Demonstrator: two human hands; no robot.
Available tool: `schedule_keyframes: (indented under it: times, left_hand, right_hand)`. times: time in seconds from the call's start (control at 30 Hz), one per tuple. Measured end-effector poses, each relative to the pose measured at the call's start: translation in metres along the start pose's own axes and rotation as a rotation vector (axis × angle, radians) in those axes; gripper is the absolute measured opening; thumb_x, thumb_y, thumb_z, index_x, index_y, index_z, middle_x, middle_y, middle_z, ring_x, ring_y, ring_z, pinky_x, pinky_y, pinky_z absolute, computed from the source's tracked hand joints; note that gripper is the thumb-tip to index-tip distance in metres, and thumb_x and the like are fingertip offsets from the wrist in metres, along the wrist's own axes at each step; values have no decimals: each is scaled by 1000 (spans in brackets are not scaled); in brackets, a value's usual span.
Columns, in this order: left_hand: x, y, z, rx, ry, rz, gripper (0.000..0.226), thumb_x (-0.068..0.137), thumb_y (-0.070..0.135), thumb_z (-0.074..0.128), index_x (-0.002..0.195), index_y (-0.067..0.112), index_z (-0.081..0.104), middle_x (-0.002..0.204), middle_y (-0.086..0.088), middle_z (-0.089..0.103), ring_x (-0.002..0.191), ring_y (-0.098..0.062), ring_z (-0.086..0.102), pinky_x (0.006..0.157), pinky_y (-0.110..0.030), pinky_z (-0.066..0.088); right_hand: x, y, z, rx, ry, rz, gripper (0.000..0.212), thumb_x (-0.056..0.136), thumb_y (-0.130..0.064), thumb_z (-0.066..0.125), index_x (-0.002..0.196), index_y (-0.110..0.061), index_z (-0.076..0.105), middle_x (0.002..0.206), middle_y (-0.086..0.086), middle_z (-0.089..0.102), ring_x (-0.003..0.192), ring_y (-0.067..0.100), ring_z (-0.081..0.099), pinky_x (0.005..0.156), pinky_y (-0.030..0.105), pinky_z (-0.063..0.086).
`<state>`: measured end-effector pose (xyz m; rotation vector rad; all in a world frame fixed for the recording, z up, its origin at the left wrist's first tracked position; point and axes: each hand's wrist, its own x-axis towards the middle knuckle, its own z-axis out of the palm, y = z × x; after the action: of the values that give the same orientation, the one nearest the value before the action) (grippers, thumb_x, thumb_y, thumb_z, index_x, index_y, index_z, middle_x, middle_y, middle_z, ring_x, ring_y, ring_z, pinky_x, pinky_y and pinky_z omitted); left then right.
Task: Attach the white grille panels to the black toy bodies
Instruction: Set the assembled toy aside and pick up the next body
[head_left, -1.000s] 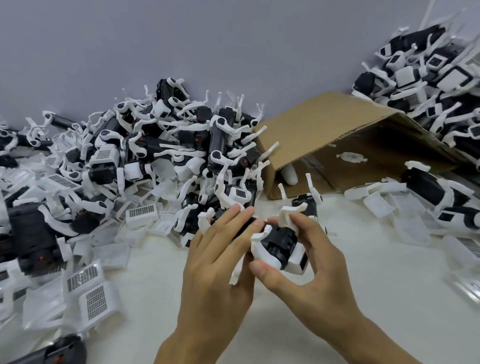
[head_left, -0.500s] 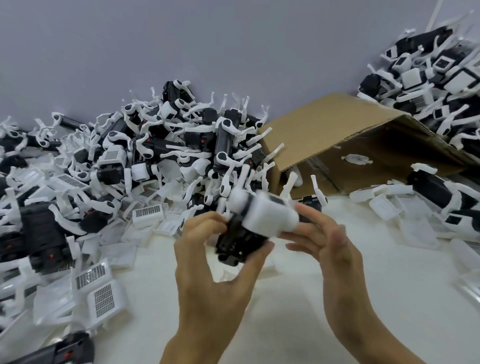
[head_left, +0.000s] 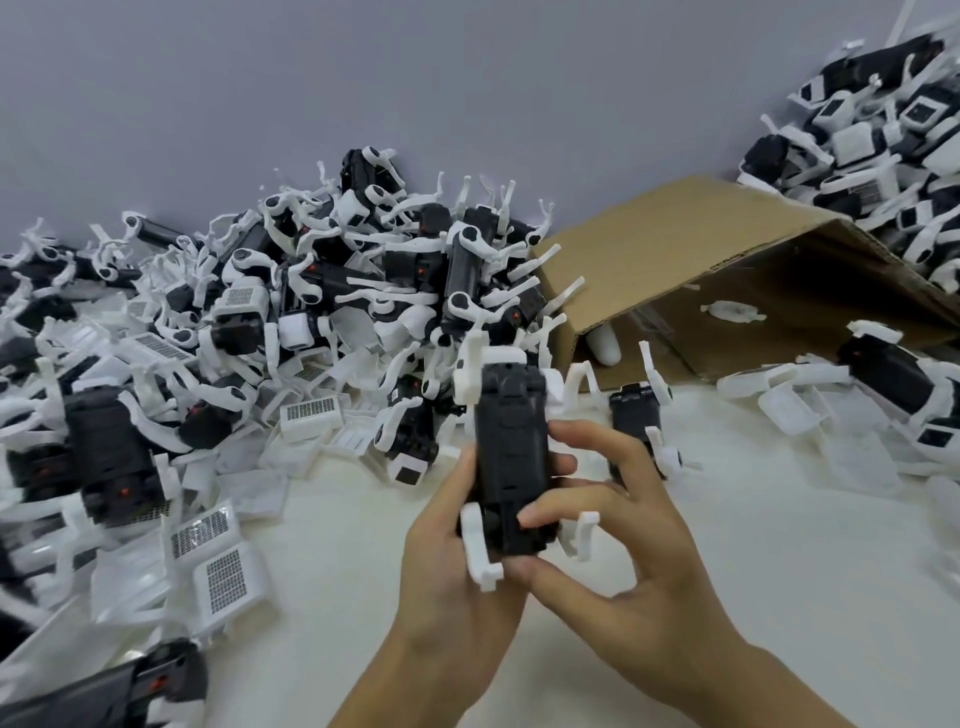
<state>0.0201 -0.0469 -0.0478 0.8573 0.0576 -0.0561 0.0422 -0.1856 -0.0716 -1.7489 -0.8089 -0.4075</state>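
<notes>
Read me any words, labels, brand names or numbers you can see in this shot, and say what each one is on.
No text can be read anywhere.
Cardboard box: a faint dark mark along the edge of its opening, too small and blurred to read.
Black toy body held by the left hand and right hand: moulded ridges only, no lettering.
White grille panels: only a pattern of fine slots, not print.

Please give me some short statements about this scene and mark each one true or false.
1. Both hands grip one black toy body. True.
2. The cardboard box stands upright. False: it lies on its side, open toward the table.
3. Loose grille panels lie left of the left hand. True.
4. The right hand rests flat on the table. False: its fingers curl round the body.
</notes>
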Motion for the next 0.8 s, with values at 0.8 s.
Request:
schedule_keyframes:
  times: [0.8]
  left_hand:
    - [1,-7,-3,-37,15,-8,57,98,43,38,94,4,79,91,-15,70,86,-22,69,76,-27,60]
  right_hand:
    - [-4,0,5,0,62,21,19,71,-20,85,86,-23,74,139,6,45,136,11,44,102,5,35]
